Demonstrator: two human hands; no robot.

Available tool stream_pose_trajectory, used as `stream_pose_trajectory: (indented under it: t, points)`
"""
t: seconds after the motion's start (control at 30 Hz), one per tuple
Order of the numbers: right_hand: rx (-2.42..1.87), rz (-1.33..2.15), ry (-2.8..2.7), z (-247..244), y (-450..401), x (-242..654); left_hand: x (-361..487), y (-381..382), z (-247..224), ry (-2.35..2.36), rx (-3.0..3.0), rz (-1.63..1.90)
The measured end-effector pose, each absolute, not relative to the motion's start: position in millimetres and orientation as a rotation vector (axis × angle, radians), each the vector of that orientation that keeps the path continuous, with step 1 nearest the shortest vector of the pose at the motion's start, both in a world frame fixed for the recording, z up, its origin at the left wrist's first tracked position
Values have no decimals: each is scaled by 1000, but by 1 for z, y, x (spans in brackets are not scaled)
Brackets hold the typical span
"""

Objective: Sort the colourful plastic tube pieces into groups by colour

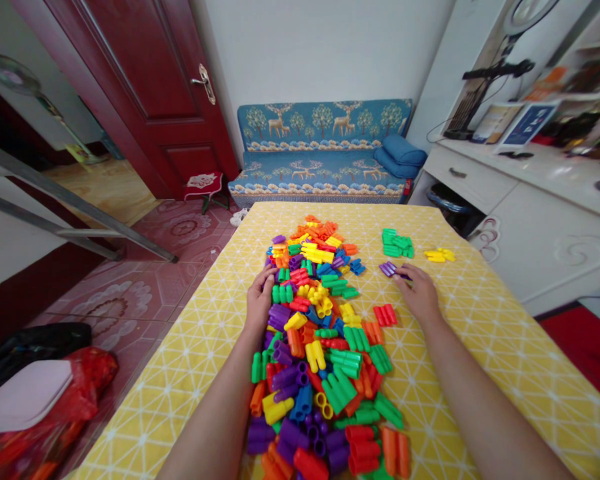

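A long heap of plastic toy building blocks (pixel 314 357), shaped like joined tubes in purple, green, red, orange, yellow and blue, runs down the middle of the table. At the heap's left edge is my left hand (pixel 259 299), its fingers curled in against the blocks; what lies between them is hidden. My right hand (pixel 420 293) pinches a purple block (pixel 387 269) at the table surface, right of the heap. Beyond it lie a group of green blocks (pixel 397 244) and a smaller group of yellow blocks (pixel 440 255). A red block (pixel 385 315) sits alone between heap and right forearm.
The table wears a yellow patterned cloth (pixel 190 387). A blue sofa (pixel 325 153) stands behind it, with a red stool (pixel 204 183) nearby. White cabinets (pixel 555 220) line the right side. Bags (pixel 87 387) and a pale lid lie on the left floor.
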State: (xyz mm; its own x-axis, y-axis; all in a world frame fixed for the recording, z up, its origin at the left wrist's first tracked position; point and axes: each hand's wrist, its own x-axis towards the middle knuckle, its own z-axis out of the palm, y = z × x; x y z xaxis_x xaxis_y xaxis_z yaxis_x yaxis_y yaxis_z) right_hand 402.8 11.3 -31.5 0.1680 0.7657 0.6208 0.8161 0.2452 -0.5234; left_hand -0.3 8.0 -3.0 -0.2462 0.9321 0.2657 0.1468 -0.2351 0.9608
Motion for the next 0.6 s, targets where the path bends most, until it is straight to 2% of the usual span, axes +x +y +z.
stream_pose_trajectory:
  t: [0.6]
  points:
    - [-1512,-38,-1567,-31,10,402,-1,10,-6,1360,1343,1539]
